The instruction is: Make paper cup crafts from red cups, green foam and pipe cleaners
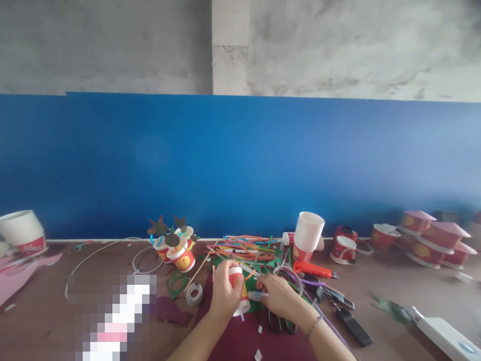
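Observation:
My left hand [224, 292] is wrapped round a small red and white paper cup [238, 281], held upside down over a dark red felt sheet [248, 341]. My right hand [278, 296] is closed on a short grey tool [256, 296], perhaps a marker or glue tip, with its end against the cup's side. Under my right wrist lie black-handled scissors [281, 323]. Just beyond my hands is a heap of coloured straws [246, 246] and green felt scraps.
The brown table [45, 311] also bears a tall stack of cups [306, 235], decorated cups with felt flowers [176, 245], a tape roll [194, 294], an orange cutter [313, 271], a black device [353, 327], a white glue gun [445, 337], hat-shaped cups [432, 243] and a tipped cup [23, 233]. A blue wall stands behind.

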A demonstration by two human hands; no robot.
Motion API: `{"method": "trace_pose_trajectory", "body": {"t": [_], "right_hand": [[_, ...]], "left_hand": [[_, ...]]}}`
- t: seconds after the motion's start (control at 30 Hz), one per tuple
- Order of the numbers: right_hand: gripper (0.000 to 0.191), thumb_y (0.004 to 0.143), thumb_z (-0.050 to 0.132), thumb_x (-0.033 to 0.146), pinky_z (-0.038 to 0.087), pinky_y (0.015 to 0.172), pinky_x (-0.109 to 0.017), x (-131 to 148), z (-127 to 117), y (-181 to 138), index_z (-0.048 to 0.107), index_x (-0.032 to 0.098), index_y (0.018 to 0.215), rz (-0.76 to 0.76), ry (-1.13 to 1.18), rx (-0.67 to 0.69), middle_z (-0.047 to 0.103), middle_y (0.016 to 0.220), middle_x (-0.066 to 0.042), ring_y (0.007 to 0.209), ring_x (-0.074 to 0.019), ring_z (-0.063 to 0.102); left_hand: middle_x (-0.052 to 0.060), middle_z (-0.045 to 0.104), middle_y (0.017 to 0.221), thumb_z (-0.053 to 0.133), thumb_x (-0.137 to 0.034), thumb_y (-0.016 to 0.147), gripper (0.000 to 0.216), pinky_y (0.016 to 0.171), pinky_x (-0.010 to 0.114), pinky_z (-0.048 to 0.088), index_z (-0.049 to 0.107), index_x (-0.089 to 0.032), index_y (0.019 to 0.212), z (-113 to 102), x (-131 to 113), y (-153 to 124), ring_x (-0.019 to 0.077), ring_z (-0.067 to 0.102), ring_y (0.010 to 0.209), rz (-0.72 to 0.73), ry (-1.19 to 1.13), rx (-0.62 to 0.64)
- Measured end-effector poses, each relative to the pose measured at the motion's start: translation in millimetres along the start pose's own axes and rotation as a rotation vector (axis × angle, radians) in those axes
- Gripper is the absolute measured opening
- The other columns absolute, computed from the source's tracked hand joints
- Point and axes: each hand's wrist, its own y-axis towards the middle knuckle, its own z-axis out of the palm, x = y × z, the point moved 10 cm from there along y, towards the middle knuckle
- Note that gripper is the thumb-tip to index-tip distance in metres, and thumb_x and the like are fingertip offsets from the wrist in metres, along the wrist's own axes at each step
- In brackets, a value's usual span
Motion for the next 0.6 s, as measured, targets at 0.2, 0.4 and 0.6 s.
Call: {"method": "trace_pose_trajectory", "body": {"t": [0.2,0.4,0.6], "right_hand": [[0.02,0.071,0.058,0.019,0.038,0.068,-0.025,-7,0,5,0.065,0.017,0.09,0.008,0.061,0.022,0.07,0.086,-0.006,0.08,-0.0207,0.062],[0.032,0.063,0.053,0.006,0.037,0.069,-0.023,-10,2,3,0.066,0.018,0.089,-0.034,0.003,0.019,0.07,0.09,-0.005,0.085,-0.0205,0.061],[0.025,0.066,0.056,0.013,0.037,0.058,-0.02,1,2,5,0.067,0.019,0.088,-0.052,0.151,0.064,0.07,0.074,-0.001,0.068,-0.0158,0.062]], "left_hand": [[0.004,0.061,0.088,0.047,-0.016,0.073,0.023,0.077,0.034,0.048,0.049,-0.019,0.096,4,5,1,0.0189,0.061,0.08,-0.076,-0.1,0.073],[-0.002,0.056,0.081,0.044,-0.009,0.067,0.028,0.065,0.027,0.046,0.045,-0.022,0.092,-4,15,2,0.0129,0.057,0.063,-0.14,-0.089,0.024],[-0.004,0.056,0.083,0.044,-0.008,0.067,0.037,0.065,0.027,0.043,0.04,-0.024,0.101,-8,12,8,0.0119,0.057,0.059,-0.151,0.035,0.091]]}}
